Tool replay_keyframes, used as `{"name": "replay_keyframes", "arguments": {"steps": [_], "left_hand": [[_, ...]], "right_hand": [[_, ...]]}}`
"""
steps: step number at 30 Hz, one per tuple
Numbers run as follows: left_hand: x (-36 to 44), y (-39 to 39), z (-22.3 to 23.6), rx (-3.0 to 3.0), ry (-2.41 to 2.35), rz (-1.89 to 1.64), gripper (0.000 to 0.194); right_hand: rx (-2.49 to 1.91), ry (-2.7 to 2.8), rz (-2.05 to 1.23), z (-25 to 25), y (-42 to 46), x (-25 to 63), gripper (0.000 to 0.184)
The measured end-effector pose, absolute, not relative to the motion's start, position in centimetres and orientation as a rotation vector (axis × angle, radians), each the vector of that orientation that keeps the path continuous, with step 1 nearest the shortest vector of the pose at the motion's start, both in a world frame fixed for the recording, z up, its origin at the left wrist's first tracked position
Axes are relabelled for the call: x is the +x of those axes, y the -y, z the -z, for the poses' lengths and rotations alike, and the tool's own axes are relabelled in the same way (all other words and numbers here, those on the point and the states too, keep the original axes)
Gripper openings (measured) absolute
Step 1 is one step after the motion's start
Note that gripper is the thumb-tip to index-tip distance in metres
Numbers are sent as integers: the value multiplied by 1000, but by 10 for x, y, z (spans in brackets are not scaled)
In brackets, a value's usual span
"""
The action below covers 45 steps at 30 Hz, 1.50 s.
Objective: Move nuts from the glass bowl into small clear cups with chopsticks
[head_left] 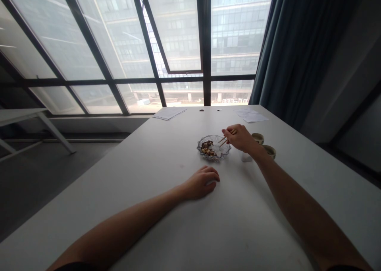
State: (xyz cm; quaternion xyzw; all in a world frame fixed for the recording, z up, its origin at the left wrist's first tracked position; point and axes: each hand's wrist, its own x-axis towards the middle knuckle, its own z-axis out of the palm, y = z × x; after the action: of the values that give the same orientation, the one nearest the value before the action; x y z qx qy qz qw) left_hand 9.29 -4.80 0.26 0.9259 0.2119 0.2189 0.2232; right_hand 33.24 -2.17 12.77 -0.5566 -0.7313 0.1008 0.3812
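My right hand (239,139) holds a pair of wooden chopsticks (224,138), their tips reaching over the right rim of a cut-glass dish (220,152). The dish holds nuts and dark pieces of food (207,148), with something pale and translucent beside them. My left hand (201,182) lies palm down on the white table (166,219), fingers loosely curled around nothing, a short way in front of the dish. Behind my right wrist stand two small ceramic cups (257,138) (269,151).
A small white object (245,157) lies under my right wrist. Sheets of paper (169,113) (250,115) lie near the far table edge, below a large window (178,32). A dark curtain (285,52) hangs at right; another white table (20,118) stands at left.
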Motion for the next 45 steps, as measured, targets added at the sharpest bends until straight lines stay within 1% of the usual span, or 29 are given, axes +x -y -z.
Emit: {"name": "replay_keyframes", "arguments": {"steps": [12,45], "left_hand": [[94,47,2,2558,-594,-616,21],[94,47,0,2568,-582,-616,23]], "right_hand": [[-1441,1873,-256,-128,22,332,39],[-1501,1879,-218,-129,24,328,40]]}}
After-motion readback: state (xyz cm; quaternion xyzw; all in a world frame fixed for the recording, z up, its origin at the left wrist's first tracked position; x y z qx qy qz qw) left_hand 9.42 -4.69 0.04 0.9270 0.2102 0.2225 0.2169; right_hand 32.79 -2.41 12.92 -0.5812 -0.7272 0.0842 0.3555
